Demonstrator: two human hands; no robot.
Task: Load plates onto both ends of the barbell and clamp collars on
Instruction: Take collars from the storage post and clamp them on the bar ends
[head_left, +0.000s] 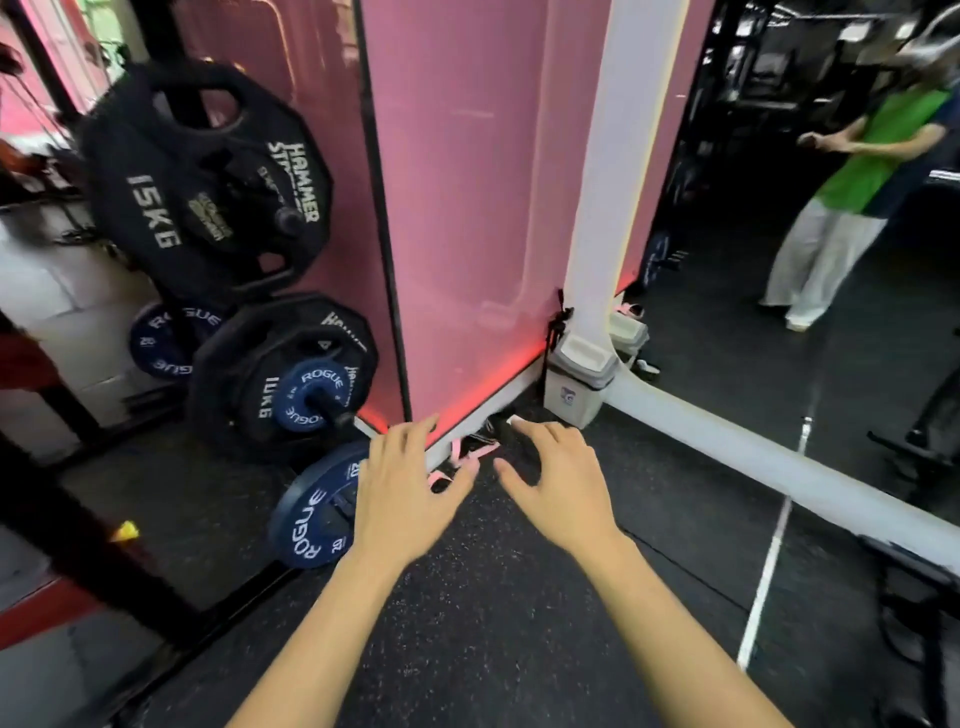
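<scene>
Both arms reach out over the speckled black floor (467, 623) in the lower middle of the frame. The left hand (405, 499) and right hand (563, 488) are spread with fingers loose, holding nothing. Just past the left hand, lower left of centre, a blue Rogue plate (311, 519) leans on the floor. Above it, a rack peg carries a black 10 kg plate (244, 379) with a small blue plate (311, 394) in front. Upper left hangs a 15 kg plate (171, 197). The pink wall (467, 208) fills the centre, with a small grey bin (582, 384) at its base.
</scene>
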